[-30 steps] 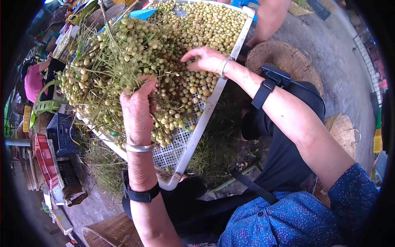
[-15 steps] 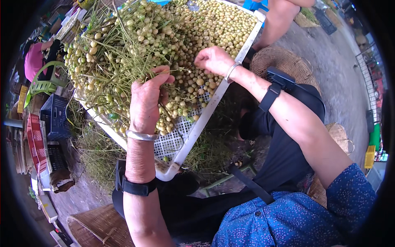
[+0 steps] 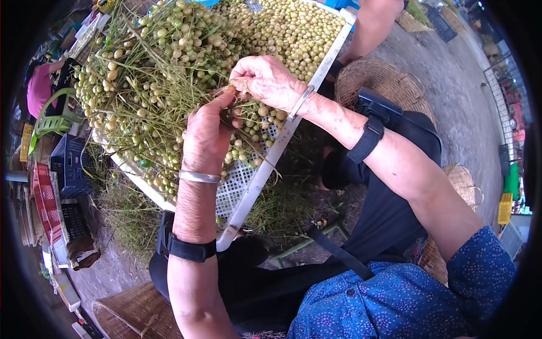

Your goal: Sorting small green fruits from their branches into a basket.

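In the head view, the left hand (image 3: 213, 121) is closed on stalks (image 3: 255, 146), one of which juts over the edge of the white tray (image 3: 257, 186). The right hand (image 3: 267, 83) has thumb and fingers drawn together at the left's fingertips; whether a berry or a stem is in that pinch I cannot tell. The fruit heap (image 3: 152, 85) lies on the tray's left part, tangled with stems, and loose berries (image 3: 299, 28) spread over the far end.

Several things could go wrong. A sharp tug on the stalks might drag tangled clusters along and tip berries over the left edge, where the heap stands high. The jutting stalk could catch on the rim. A squeeze too hard might split a berry, and stem scraps could drop among the loose ones. Where the fingertips meet, nails could nick skin. The bracelet (image 3: 199, 177) on the left wrist might snag a twig.

As for writing, I can read no brand or label: the straps (image 3: 192, 248) look plain black, and the crates (image 3: 70, 164) are too small and blurred to tell.
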The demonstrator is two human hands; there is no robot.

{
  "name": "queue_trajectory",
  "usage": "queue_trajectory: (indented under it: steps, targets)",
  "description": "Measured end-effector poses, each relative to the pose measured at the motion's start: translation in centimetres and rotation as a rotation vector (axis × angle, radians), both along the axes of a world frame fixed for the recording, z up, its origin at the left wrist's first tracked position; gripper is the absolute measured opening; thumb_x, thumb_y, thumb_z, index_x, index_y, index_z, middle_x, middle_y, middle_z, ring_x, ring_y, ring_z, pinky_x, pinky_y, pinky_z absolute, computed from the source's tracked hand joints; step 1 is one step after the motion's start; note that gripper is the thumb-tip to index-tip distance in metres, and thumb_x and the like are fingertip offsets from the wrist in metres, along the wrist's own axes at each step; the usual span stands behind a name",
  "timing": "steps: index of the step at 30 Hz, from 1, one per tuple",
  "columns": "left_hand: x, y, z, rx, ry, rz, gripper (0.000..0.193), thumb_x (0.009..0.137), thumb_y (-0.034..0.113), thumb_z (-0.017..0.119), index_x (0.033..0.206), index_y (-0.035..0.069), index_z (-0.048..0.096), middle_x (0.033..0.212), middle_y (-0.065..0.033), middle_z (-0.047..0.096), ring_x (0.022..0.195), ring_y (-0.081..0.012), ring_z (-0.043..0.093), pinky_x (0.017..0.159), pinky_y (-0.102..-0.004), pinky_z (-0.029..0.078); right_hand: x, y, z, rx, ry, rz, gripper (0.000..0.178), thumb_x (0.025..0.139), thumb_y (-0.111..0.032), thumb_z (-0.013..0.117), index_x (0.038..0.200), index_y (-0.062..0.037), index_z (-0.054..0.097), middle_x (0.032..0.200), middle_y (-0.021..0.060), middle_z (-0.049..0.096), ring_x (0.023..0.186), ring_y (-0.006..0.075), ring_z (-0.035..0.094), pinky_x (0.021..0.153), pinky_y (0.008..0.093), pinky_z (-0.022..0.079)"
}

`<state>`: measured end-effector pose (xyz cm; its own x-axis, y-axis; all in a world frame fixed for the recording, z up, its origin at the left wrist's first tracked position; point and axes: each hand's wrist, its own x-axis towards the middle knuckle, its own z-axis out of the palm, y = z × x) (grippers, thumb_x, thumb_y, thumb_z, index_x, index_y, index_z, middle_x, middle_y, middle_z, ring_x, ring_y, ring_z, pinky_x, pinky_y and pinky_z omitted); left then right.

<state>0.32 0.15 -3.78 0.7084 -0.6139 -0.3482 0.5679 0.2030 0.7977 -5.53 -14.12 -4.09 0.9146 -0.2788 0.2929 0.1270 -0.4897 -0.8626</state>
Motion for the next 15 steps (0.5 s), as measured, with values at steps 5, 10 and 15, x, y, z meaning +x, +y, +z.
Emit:
queue_trajectory:
  steps: [5,10,15]
  targets:
    - [-0.1,-0.1,0.5,0.096,0.021,-0.124,0.017,0.081,0.005,0.06,0.096,-0.002,0.06,0.083,-0.0072,0.062,0.058,-0.0116,0.051,0.048,-0.0219,0.039,0.0,-0.3,-1.2,-0.012,0.12,-0.196,0.01,0.081,-0.012,0.06,0.082,-0.0025,0.064,0.065,0.0058,0.062,0.06,0.0117,0.06,0.055,0.0275,0.048]
    - [0.4,0.5,1.0,0.297,-0.125,-0.143,0.028,0.082,0.007,0.06,0.109,0.002,0.059,0.088,-0.01,0.064,0.055,-0.0119,0.052,0.043,-0.0207,0.037,-0.3,-1.6,-3.1,-0.475,0.467,0.012,0.011,0.074,-0.01,0.058,0.08,-0.0081,0.066,0.079,0.0122,0.065,0.077,0.028,0.064,0.07,0.0372,0.05]
    - [1.4,1.6,0.9,0.331,-0.161,-0.156,0.03,0.083,0.012,0.058,0.112,0.003,0.058,0.091,-0.0097,0.064,0.055,-0.0113,0.052,0.042,-0.0202,0.038,-0.8,-0.3,-4.9,-0.637,0.47,-0.068,0.019,0.072,-0.001,0.059,0.082,-0.0131,0.068,0.085,0.0116,0.065,0.08,0.026,0.063,0.072,0.0373,0.05]
